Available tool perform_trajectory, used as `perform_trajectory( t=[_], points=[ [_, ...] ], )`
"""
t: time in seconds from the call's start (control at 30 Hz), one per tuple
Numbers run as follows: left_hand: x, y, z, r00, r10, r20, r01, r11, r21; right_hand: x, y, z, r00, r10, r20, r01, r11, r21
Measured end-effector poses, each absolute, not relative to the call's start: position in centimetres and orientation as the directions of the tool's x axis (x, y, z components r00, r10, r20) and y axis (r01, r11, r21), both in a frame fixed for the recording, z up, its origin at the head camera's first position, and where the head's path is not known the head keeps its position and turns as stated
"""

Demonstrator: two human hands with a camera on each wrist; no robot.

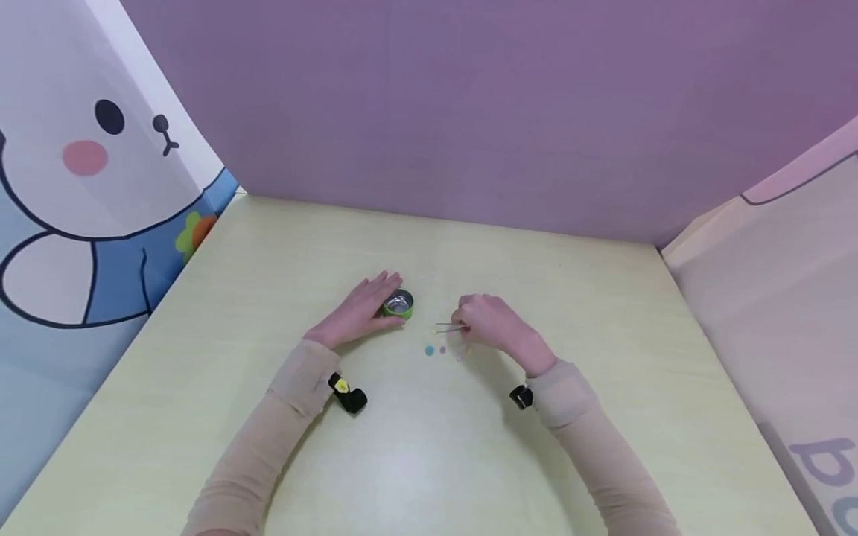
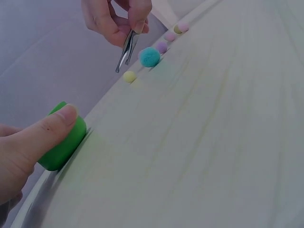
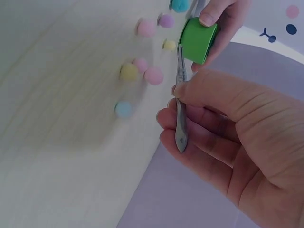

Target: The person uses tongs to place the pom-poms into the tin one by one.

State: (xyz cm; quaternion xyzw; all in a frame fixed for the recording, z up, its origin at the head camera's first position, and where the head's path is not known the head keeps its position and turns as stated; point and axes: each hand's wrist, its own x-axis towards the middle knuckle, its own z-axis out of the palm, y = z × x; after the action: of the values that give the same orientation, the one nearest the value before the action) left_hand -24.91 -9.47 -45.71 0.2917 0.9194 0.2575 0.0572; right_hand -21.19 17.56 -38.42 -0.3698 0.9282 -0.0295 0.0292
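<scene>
My left hand holds a small round green container that stands on the table, thumb on the near side and fingers round the far side. In the head view its open top shows a shiny metal inside. My right hand pinches metal tweezers between thumb and fingers. Their tips are parted and point toward the container, with nothing seen between them. Just by the tips, on the table, lies a small yellow pom-pom. Close to it are a larger turquoise pom-pom and a purple one.
Several more pom-poms lie grouped below the right hand, among them a pink one, a darker yellow one and a light blue one. The pale wooden table meets a purple backdrop behind and printed cloth at both sides.
</scene>
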Motion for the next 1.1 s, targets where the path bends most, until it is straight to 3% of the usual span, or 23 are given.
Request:
perform_trajectory(
  t=[0.5, 1.1],
  points=[
    [-24.74, -9.50, -45.21, -0.823, 0.567, 0.041, 0.510, 0.704, 0.495, -21.50, 16.73, -38.75, -0.740, -0.668, -0.080, -0.664, 0.744, -0.067],
    [-24.87, -9.61, -45.62, -0.827, 0.562, 0.027, 0.502, 0.716, 0.486, -21.55, 16.72, -39.14, -0.717, -0.696, -0.048, -0.695, 0.718, -0.025]
  ],
)
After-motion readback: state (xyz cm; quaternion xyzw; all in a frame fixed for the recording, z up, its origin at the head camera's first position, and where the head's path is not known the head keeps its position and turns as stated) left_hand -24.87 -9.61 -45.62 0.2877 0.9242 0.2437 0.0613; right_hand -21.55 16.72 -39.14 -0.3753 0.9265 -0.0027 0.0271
